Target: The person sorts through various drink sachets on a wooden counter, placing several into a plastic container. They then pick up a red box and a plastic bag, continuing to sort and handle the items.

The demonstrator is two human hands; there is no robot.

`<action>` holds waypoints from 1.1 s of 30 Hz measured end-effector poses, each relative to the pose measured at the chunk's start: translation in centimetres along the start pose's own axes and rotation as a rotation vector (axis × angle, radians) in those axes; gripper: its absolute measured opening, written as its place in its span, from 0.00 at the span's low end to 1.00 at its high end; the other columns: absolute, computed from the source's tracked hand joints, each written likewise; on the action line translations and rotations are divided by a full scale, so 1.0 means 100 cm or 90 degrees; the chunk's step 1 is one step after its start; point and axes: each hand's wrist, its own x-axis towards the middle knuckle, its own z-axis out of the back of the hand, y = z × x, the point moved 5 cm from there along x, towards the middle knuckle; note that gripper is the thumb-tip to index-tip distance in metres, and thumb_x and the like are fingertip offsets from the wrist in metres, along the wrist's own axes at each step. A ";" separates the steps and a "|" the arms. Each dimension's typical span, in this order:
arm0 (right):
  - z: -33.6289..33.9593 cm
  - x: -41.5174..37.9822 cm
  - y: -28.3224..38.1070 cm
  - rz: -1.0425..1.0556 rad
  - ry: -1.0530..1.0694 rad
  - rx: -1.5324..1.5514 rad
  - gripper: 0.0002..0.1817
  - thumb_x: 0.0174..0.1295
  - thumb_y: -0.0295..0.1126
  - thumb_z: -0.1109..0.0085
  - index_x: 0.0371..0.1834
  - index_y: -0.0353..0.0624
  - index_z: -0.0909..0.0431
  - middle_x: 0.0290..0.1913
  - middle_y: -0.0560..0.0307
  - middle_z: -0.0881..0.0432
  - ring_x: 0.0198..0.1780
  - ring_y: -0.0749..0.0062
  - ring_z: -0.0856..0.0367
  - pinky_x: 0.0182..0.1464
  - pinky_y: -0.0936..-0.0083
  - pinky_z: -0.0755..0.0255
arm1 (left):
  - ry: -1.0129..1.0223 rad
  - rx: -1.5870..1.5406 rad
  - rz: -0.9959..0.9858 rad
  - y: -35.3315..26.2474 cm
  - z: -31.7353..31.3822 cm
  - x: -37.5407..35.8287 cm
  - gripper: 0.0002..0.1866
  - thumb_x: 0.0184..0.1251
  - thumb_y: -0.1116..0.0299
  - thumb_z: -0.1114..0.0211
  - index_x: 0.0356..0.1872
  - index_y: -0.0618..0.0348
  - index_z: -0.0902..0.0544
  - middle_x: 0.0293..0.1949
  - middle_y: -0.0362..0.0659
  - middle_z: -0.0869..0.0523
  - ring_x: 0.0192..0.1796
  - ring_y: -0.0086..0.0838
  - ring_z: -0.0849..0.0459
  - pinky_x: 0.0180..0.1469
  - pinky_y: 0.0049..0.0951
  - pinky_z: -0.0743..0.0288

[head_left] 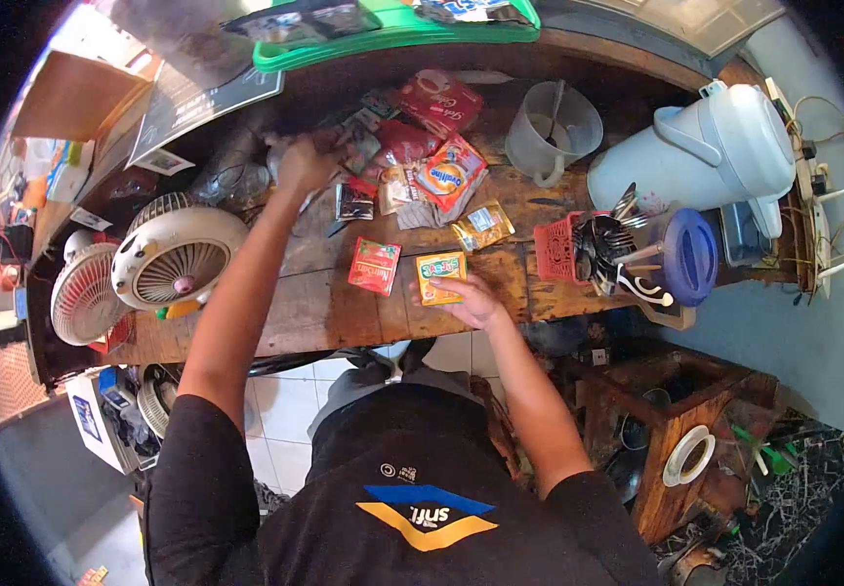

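Observation:
My right hand [473, 305] holds a yellow-orange sachet [440, 266] with green and red lettering near the table's front edge. My thumb lies over its face. A red sachet [375, 266] rests just left of it, and a gold sachet [483, 227] sits behind. My left hand [308, 164] reaches to the back of the table, beside a heap of packets; its fingers are blurred and partly hidden. In that heap are an orange and red Ovaltine sachet [449, 174], a dark sachet [354, 203] and a larger red packet [438, 102].
Two small fans [180, 256] stand at the left. A clear jug [551, 127] with a utensil in it is at the back. On the right are a red basket [555, 250] of cutlery, a blue-lidded container [690, 257] and a pale blue thermos [695, 146]. A green tray [397, 37] sits above.

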 end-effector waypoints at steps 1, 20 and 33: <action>0.001 0.000 0.000 0.003 -0.001 0.004 0.21 0.66 0.30 0.43 0.59 0.33 0.30 0.53 0.42 0.19 0.52 0.54 0.18 0.57 0.59 0.24 | -0.007 -0.007 0.053 -0.016 0.017 0.000 0.25 0.54 0.46 0.31 0.49 0.49 0.16 0.45 0.50 0.14 0.47 0.43 0.15 0.48 0.40 0.23; -0.009 -0.005 -0.001 0.066 -0.073 -0.006 0.18 0.66 0.30 0.43 0.56 0.35 0.28 0.50 0.45 0.18 0.48 0.58 0.16 0.52 0.61 0.21 | -0.161 0.184 -0.086 -0.016 -0.012 0.043 0.18 0.61 0.51 0.37 0.45 0.49 0.14 0.43 0.47 0.13 0.46 0.46 0.17 0.51 0.47 0.26; -0.097 0.006 0.033 0.362 -0.206 -0.227 0.21 0.60 0.26 0.34 0.56 0.39 0.27 0.49 0.57 0.18 0.48 0.75 0.18 0.50 0.74 0.23 | 0.094 -0.667 0.009 0.004 0.022 -0.144 0.06 0.59 0.73 0.28 0.33 0.62 0.17 0.32 0.35 0.14 0.35 0.16 0.20 0.41 0.19 0.26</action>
